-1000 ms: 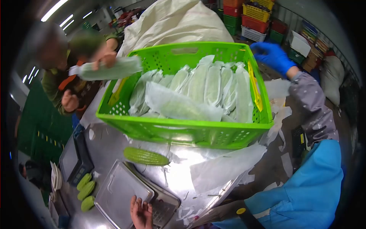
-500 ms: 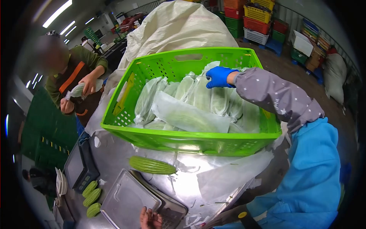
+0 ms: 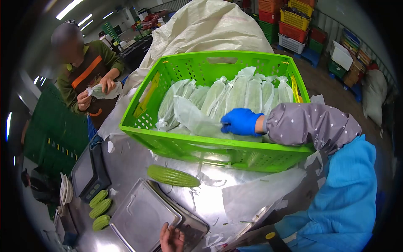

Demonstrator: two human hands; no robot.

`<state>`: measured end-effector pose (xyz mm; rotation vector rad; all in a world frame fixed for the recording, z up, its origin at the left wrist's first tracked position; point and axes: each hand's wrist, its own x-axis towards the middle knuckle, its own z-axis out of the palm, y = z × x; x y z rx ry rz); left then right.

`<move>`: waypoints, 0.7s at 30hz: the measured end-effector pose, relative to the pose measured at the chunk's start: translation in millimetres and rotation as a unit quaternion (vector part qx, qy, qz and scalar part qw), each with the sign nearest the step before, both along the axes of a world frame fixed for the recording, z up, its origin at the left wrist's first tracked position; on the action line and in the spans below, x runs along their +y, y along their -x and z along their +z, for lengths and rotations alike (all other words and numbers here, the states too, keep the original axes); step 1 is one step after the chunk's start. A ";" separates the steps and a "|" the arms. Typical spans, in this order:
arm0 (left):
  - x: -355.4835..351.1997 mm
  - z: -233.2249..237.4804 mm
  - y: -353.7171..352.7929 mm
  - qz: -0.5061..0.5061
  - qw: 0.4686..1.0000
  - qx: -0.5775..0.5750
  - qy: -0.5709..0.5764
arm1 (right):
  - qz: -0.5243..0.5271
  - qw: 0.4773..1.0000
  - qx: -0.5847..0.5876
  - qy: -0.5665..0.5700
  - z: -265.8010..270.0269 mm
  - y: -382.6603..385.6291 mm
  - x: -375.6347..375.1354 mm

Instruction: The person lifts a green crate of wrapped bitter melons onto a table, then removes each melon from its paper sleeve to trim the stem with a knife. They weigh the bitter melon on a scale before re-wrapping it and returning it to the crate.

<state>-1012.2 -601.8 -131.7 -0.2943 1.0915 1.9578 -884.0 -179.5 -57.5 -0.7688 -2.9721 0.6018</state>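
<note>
My right hand (image 3: 241, 122), in a blue glove, is inside the green crate (image 3: 197, 145), over a wrapped bitter melon (image 3: 191, 114) lying crosswise at the front. Its fingers are closed around a thin, stick-like thing whose kind I cannot make out. Behind it, several bitter melons (image 3: 237, 92) in white translucent sleeves lie side by side. My left hand (image 3: 171, 238), bare, shows at the bottom edge by the weighing scale (image 3: 145, 214). Its fingers are loosely bent and apart, with nothing visible in them. An unwrapped bitter melon (image 3: 173, 175) lies between scale and crate.
A co-worker (image 3: 94, 80) at the left holds a wrapped melon (image 3: 105, 90). A second scale (image 3: 86, 172) and several small bitter melons (image 3: 100, 208) lie left. White sheets (image 3: 260, 191) lie front right. A large cream sack (image 3: 205, 27) and stacked crates (image 3: 294, 25) stand behind.
My right hand has moved from the back of the crate down to the crosswise wrapped melon at the front. My left hand has shifted slightly. The whole view has also shifted a little.
</note>
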 end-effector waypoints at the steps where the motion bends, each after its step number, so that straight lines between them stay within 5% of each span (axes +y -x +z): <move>1: -0.5 1.5 -1.1 0.001 1.000 -0.001 0.000 | -0.011 0.999 0.030 -0.007 4.8 1.1 1.6; 5: -6.4 1.8 -2.3 -0.010 1.000 0.011 -0.004 | 0.001 0.966 0.256 -0.046 37.9 1.3 23.2; 11: -11.7 -4.3 -3.7 -0.036 0.999 0.018 -0.007 | -0.022 0.900 0.424 0.099 128.2 -31.0 8.4; 19: 33.5 25.0 -33.9 -0.173 0.980 0.099 -0.027 | -0.031 0.882 0.449 0.137 160.2 -60.0 -93.7; 21: 46.4 41.0 -44.5 -0.236 0.964 0.087 -0.082 | -0.037 0.857 0.446 0.256 145.8 -59.6 -120.1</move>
